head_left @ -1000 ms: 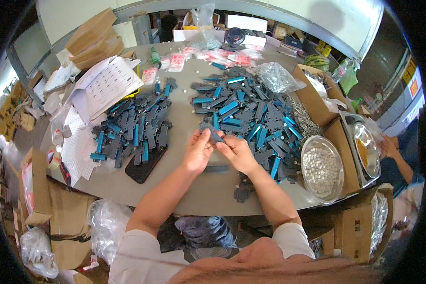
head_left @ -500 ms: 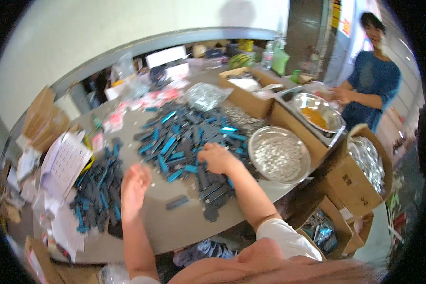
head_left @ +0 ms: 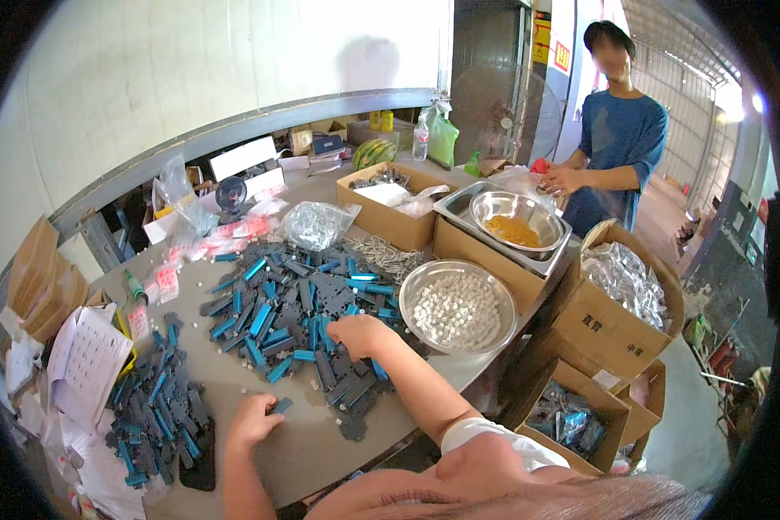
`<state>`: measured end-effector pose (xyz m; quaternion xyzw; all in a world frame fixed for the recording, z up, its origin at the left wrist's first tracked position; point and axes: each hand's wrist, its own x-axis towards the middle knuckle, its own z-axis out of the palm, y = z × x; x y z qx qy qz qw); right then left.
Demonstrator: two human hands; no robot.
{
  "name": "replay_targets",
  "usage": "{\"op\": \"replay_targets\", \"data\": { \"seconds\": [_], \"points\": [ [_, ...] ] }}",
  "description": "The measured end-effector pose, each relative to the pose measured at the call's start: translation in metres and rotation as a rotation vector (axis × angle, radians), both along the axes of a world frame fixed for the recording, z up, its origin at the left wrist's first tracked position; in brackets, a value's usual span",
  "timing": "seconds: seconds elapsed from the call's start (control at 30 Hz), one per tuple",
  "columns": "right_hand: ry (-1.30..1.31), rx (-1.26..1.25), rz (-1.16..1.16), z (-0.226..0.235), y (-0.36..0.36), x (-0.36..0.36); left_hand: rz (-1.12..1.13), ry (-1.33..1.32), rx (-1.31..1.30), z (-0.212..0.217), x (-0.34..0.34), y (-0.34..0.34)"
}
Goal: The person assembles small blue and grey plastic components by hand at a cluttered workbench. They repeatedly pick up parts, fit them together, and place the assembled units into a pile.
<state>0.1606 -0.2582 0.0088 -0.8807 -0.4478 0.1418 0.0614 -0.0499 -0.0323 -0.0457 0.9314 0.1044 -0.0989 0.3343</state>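
Observation:
My left hand (head_left: 254, 419) is low over the near side of the table, thumb and fingers closed on the end of a small dark grey flat piece (head_left: 282, 405). Farther right, my right hand (head_left: 357, 337) reaches into a heap of blue and black flat parts (head_left: 277, 303). Its fingers are bent together at a blue part, and what lies between them is hidden. A second pile of similar parts (head_left: 160, 407) lies to the left of my left hand. Right of the heap stands a steel bowl (head_left: 510, 303) full of small white pieces.
A dark phone (head_left: 198, 459) lies beside the left pile, near papers (head_left: 82, 364). Behind the heap are a clear plastic bag (head_left: 316, 225) and metal pins (head_left: 386, 256). Cartons (head_left: 620, 321) stand at the right edge. A person in blue (head_left: 620, 139) stands beyond another bowl (head_left: 516, 221).
My left hand has come down from the air onto the grey piece on the table and closed on it. My right hand stays at the heap. The whole view has shifted.

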Motion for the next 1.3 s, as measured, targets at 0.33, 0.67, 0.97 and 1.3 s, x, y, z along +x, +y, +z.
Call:
{"op": "replay_targets", "data": {
  "seconds": [0.33, 0.67, 0.97, 1.3],
  "points": [
    [-0.022, 0.033, 0.016, 0.002, -0.017, 0.018, 0.275, -0.411, -0.419, 0.031, -0.003, -0.015],
    [0.521, 0.955, 0.131, 0.032, 0.002, -0.02, 0.53, -0.663, -1.15, 0.015, 0.008, -0.025],
    [0.685, 0.953, 0.049, -0.008, 0.052, -0.043, 0.423, -0.693, -1.324, 0.017, 0.004, -0.04],
    [0.666, 0.911, -0.035, -0.017, 0.058, -0.043, 0.349, -0.65, -1.038, 0.005, 0.009, -0.027]
  ]
}}
